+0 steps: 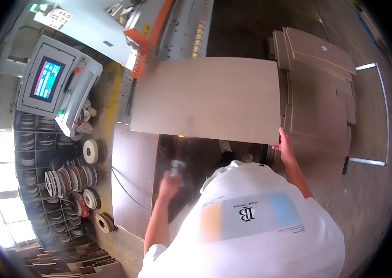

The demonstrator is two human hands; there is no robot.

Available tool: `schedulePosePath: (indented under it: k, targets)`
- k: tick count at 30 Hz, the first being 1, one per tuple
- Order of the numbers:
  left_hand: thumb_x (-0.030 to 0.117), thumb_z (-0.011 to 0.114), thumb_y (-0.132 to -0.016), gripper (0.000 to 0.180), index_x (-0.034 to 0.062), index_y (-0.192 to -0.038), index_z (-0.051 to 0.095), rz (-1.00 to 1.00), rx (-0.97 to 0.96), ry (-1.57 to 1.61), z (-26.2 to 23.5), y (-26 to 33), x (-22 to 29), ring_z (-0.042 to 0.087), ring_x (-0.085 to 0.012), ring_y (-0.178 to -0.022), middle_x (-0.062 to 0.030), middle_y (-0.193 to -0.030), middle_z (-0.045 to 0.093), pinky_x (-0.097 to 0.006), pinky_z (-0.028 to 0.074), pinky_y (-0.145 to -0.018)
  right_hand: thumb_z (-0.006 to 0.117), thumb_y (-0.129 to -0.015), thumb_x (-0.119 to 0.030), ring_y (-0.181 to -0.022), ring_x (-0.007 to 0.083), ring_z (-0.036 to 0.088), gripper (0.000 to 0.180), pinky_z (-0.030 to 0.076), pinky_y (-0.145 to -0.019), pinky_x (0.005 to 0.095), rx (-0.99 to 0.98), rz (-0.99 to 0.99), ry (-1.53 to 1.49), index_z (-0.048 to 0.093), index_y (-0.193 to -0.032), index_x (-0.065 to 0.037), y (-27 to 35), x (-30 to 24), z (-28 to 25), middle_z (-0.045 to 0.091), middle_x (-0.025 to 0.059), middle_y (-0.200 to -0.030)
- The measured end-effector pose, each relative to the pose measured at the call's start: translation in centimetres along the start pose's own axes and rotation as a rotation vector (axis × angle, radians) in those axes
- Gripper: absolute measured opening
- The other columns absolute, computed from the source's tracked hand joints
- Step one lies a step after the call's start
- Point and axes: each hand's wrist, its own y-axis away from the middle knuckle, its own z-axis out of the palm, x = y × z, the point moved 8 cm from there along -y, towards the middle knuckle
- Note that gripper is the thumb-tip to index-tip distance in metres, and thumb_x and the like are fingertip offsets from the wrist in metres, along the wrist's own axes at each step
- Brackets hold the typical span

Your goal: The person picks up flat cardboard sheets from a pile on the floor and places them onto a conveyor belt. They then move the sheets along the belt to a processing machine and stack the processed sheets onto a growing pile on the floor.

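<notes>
A wide beige board (210, 99) lies across in front of me, its far left corner beside the machine's orange guard. At the board's near right corner, my right hand (285, 144) is closed on the edge, fingers wrapped around it. Below the near edge, apart from the board, my left hand (170, 184) is closed around a small silvery hand tool (176, 167). Motion blurs this tool, so its exact kind is unclear. A thin dark hose (129, 192) curves over a brown surface to the left of that hand.
On the left stand a control panel (47, 78) with a lit screen and several edge-banding rolls (71, 178) on and near a rack. A long machine bed (182, 28) runs away at the top. Stacked boards (319, 92) and a metal frame (386, 111) occupy the right.
</notes>
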Motion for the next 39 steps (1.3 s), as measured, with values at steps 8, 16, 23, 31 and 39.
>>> schedulePosePath:
  k: [8, 16, 23, 31, 39]
  targets:
    - [0.043, 0.067, -0.097, 0.053, 0.0083, -0.135, 0.055, 0.157, -0.18, -0.111, 2.8, 4.1, -1.6, 0.069, -0.0423, -0.105, -0.0256, -0.113, 0.071, -0.049, 0.053, -0.088, 0.05, -0.102, -0.06, -0.079, 0.0109, 0.067, 0.054, 0.055, -0.064, 0.028, -0.007, 0.031, 0.029, 0.067, -0.116, -0.011, -0.3, 0.2, 0.1, 0.071, 0.0014, -0.092]
    - [0.037, 0.064, -0.098, 0.045, -0.0018, -0.119, 0.056, -0.08, 0.322, 0.082, -6.3, 5.4, -6.4, 0.071, -0.0438, -0.098, -0.0255, -0.102, 0.073, -0.05, 0.054, -0.083, 0.05, -0.103, -0.059, -0.079, 0.0112, 0.068, 0.053, 0.055, -0.063, 0.0271, -0.035, 0.035, 0.019, 0.068, -0.115, -0.011, 0.0, 0.0, 0.2, 0.071, 0.0013, -0.092]
    - [0.051, 0.068, -0.093, 0.058, 0.0101, -0.133, 0.057, 0.149, -0.368, -0.34, 4.5, 10.5, 1.6, 0.068, -0.0428, -0.11, -0.025, -0.119, 0.071, -0.048, 0.052, -0.092, 0.051, -0.103, -0.056, -0.078, 0.0142, 0.068, 0.05, 0.054, -0.063, 0.0279, -0.023, 0.039, 0.081, 0.067, -0.121, -0.011, -0.5, -0.5, 0.4, 0.071, 0.0023, -0.097]
    - [0.039, 0.07, -0.096, 0.045, 0.0024, -0.12, 0.057, -0.092, 0.381, 0.139, -3.2, 1.1, -13.7, 0.071, -0.0421, -0.086, -0.0264, -0.096, 0.072, -0.048, 0.056, -0.071, 0.049, -0.103, -0.06, -0.069, 0.0141, 0.068, 0.054, 0.052, -0.053, 0.0277, -0.049, 0.096, 0.134, 0.067, -0.118, -0.012, -1.1, 0.0, 1.0, 0.072, 0.0029, -0.089]
    - [0.03, 0.062, -0.103, 0.026, 0.014, -0.097, 0.043, -0.251, 0.359, 1.257, -1.8, -6.3, -9.3, 0.04, -0.0104, -0.042, 0.001, -0.061, 0.043, -0.027, 0.03, -0.035, 0.043, -0.105, -0.064, -0.06, 0.0145, 0.067, 0.06, 0.048, -0.045, 0.0263, -0.161, 0.101, 0.158, 0.067, -0.112, -0.009, 0.5, -1.8, 2.2, 0.071, 0.0045, -0.081]
